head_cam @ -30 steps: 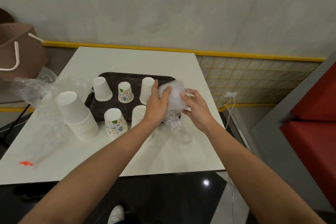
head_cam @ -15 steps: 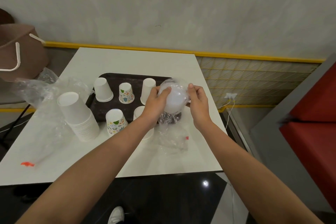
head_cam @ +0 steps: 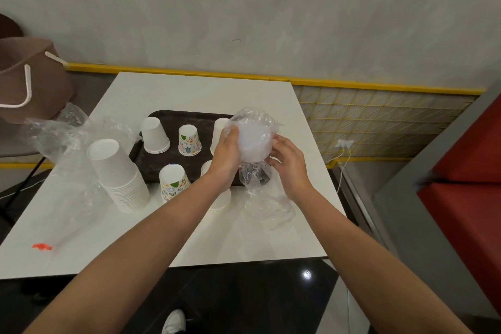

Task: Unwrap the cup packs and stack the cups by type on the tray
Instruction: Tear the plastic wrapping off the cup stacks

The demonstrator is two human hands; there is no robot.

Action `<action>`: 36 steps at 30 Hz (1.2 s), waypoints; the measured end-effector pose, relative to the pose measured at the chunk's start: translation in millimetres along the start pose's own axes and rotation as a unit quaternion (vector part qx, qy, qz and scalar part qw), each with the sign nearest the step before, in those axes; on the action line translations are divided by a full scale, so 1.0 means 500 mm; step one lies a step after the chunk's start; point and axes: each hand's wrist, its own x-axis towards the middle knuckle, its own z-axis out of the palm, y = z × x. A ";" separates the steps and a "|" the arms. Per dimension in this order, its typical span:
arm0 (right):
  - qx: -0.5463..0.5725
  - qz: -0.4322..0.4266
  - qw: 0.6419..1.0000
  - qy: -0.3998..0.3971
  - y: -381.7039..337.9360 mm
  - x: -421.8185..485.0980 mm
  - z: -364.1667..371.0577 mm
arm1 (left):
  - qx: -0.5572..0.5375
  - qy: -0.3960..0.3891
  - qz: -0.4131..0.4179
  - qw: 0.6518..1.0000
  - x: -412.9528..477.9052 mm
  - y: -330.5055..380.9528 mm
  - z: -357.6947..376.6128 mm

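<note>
A pack of translucent plastic cups (head_cam: 254,141) in clear wrap is held above the dark tray's (head_cam: 168,119) right end. My left hand (head_cam: 226,152) grips its left side and my right hand (head_cam: 288,163) holds the right side. Loose wrap (head_cam: 256,177) hangs below the pack. Upside-down cups stand on the tray: a plain white stack (head_cam: 155,135), a patterned cup (head_cam: 189,140), a white cup (head_cam: 219,133) partly behind my left hand, and a patterned stack (head_cam: 173,182) at the front. Another white stack (head_cam: 217,199) is mostly hidden by my left forearm.
A tall stack of white cups (head_cam: 119,176) stands on the white table (head_cam: 189,89) left of the tray. Crumpled clear wrap (head_cam: 62,135) lies at the table's left side, with a red tie (head_cam: 42,246) near the front edge. A brown bag (head_cam: 29,78) sits at far left.
The pack has risen slightly and its wrap has been worked down from the top, more film now hanging below. Both hands stayed on the pack, the right hand sliding lower.
</note>
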 end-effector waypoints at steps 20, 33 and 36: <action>0.162 0.137 0.974 -0.084 -0.008 -0.002 0.007 | 0.164 0.072 0.161 0.970 -0.006 0.015 0.008; 0.061 0.104 0.984 -0.131 -0.002 -0.003 -0.007 | 0.197 0.022 0.151 0.968 -0.027 0.019 0.008; 0.035 0.102 0.987 -0.117 0.002 -0.001 -0.003 | 0.197 0.026 0.160 0.967 -0.028 0.012 0.007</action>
